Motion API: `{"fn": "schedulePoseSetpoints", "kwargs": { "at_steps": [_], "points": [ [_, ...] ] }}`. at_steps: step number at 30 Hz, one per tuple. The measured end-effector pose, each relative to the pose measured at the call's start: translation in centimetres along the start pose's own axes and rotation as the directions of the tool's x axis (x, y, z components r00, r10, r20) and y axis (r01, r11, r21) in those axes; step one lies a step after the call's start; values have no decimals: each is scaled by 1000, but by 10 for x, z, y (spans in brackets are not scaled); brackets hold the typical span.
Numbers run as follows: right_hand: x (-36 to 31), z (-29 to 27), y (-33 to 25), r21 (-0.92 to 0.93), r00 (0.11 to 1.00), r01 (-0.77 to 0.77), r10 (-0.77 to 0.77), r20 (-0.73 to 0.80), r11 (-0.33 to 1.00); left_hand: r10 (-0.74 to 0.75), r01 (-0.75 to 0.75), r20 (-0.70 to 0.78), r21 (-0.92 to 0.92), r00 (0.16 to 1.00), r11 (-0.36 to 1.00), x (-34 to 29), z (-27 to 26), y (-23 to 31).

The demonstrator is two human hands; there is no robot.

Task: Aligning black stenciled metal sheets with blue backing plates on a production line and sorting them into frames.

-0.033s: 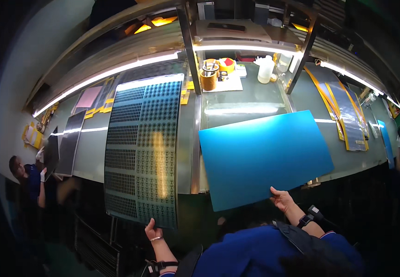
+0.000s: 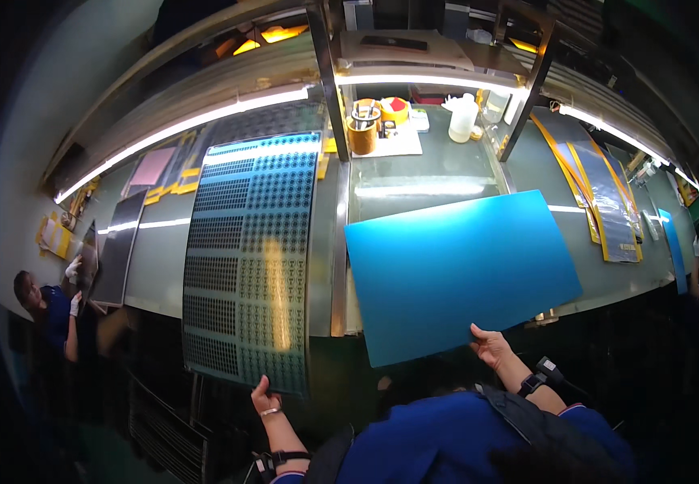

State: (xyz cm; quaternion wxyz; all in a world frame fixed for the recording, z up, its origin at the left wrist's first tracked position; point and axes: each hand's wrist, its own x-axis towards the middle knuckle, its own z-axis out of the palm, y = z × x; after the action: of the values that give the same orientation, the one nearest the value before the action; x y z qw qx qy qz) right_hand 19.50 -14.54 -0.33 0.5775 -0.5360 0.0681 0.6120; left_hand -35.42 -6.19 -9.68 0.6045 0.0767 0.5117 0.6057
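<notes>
Sheets are in both hands at once. The left hand [image 2: 266,400] pinches the near edge of a long patterned sheet [image 2: 253,250], which lies down the bench [image 2: 160,258] and overhangs its front. The right hand [image 2: 490,345] pinches the near edge of a plain blue sheet [image 2: 458,270], which rests tilted across the bench's glass panel [image 2: 426,181]. Each sheet is held at one point only, so either could sag, twist or crease, and the overhanging patterned sheet might slide off toward the floor. Pushed further, the blue sheet could knock the tin of tools [image 2: 362,133] or the white bottle [image 2: 462,118] behind it.
</notes>
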Motion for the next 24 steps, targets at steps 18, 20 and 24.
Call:
{"fn": "schedulePoseSetpoints", "kwargs": {
  "at_steps": [18,20,24],
  "points": [
    [-7,-13,-1,153,1000,-22,22,3,988,707,-547,-131,541,695,639,-62,107,9],
    [-6,-16,3,140,1000,-15,12,19,990,505,-499,183,615,843,610,-81,132,-3],
    [-4,-11,5,99,997,61,-65,36,993,-357,81,254,704,899,706,-102,176,-28]
  ]
}}
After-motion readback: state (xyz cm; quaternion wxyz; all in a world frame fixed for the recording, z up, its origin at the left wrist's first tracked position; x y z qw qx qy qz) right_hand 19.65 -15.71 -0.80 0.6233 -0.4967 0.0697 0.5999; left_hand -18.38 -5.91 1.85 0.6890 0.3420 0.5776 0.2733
